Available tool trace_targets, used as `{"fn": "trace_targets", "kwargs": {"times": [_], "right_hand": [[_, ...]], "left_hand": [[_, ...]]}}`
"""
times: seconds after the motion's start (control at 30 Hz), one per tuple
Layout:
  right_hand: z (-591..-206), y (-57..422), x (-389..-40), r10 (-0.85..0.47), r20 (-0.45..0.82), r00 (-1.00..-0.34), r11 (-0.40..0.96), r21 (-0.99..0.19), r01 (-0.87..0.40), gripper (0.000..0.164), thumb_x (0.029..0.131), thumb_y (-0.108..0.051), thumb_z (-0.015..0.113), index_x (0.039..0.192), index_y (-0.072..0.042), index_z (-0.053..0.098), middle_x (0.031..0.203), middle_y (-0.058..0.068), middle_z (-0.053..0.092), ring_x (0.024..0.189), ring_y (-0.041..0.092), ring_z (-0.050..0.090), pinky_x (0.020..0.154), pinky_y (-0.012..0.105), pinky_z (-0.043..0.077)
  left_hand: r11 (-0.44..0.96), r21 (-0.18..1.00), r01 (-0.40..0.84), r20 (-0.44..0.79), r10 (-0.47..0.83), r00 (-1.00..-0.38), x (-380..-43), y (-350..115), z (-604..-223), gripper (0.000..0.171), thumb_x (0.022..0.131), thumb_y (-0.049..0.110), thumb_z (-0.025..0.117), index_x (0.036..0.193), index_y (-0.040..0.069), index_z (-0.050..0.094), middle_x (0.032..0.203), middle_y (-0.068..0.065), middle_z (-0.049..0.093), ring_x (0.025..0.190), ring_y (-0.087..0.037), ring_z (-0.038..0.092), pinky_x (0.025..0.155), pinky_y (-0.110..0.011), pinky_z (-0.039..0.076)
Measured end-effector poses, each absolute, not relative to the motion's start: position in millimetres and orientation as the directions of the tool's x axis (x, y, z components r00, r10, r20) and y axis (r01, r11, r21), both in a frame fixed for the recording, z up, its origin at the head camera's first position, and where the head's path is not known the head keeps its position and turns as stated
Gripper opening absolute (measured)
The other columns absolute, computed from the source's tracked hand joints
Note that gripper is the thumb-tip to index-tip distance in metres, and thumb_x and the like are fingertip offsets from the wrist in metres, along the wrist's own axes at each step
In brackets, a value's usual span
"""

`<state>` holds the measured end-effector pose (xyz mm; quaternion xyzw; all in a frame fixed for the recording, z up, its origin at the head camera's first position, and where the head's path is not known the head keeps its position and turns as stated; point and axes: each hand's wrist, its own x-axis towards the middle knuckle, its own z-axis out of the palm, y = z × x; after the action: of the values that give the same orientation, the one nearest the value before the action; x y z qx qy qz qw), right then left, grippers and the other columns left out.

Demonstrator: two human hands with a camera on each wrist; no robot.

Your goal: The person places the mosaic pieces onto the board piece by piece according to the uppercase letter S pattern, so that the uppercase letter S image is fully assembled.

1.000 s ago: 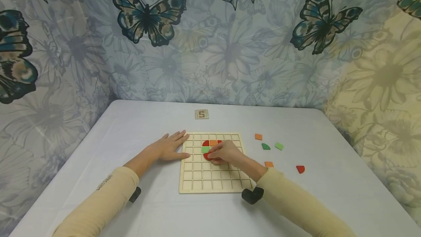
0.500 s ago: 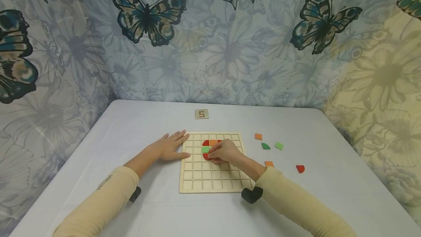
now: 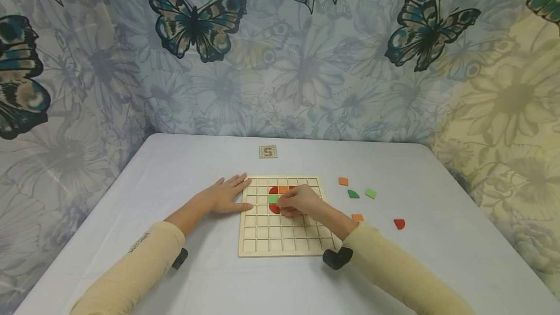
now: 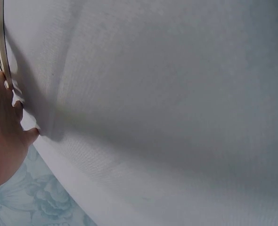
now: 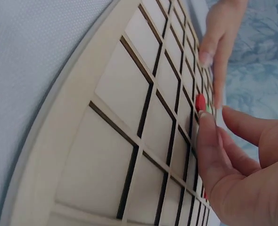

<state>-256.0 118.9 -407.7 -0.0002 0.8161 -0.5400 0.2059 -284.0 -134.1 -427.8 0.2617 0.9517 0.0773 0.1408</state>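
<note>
A wooden grid board [image 3: 261, 232] lies on the table. My left hand [image 3: 226, 196] rests with spread fingers on its left edge; the left wrist view catches this hand [image 4: 4, 122] only at the border. Over the board's middle, my right hand [image 3: 302, 201] has its fingertips right beside a rounded red piece [image 3: 274, 208] lying in a cell. In the right wrist view, the thumb tip is at that red piece [image 5: 200, 102] and the index finger stands apart from the thumb. Above it sit a light green square [image 3: 273, 199], another red piece [image 3: 273, 190] and an orange square [image 3: 284, 189].
Right of the board lie loose pieces: an orange square [image 3: 343, 181], a dark green quarter-round [image 3: 353, 194], a light green square [image 3: 371, 193], another orange square [image 3: 358, 218] and a red piece [image 3: 399, 224]. Behind the board lies a small patterned card [image 3: 268, 152].
The red piece under my right fingertips has settled into its cell, and those fingers have shifted slightly right, off it. My left hand stays in place.
</note>
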Motion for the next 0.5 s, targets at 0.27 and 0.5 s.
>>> {"fn": "trace_targets", "kwargs": {"times": [0.27,0.5], "right_hand": [[-402,145,-266,-0.245,-0.395,-0.886,0.256,-0.907,0.334,0.036,0.095,-0.021,0.062,0.119,0.006,0.061,0.095,0.015,0.067,0.074,0.016,0.065,0.070,0.026,0.055],[-386,176,-275,-0.344,-0.328,-0.880,0.166,-0.943,0.287,0.048,0.100,-0.024,0.053,0.131,0.012,0.048,0.104,0.017,0.063,0.084,0.018,0.066,0.079,0.028,0.054]], "left_hand": [[0.858,0.217,0.465,-0.237,0.509,-0.828,-284,-134,-428,0.090,0.088,0.071,0.040,0.155,0.016,0.016,0.159,-0.006,0.007,0.144,-0.026,0.008,0.112,-0.055,0.008],[0.858,0.214,0.466,-0.235,0.509,-0.828,-284,-134,-428,0.090,0.088,0.071,0.040,0.155,0.016,0.015,0.159,-0.006,0.008,0.144,-0.026,0.008,0.112,-0.054,0.008]]}}
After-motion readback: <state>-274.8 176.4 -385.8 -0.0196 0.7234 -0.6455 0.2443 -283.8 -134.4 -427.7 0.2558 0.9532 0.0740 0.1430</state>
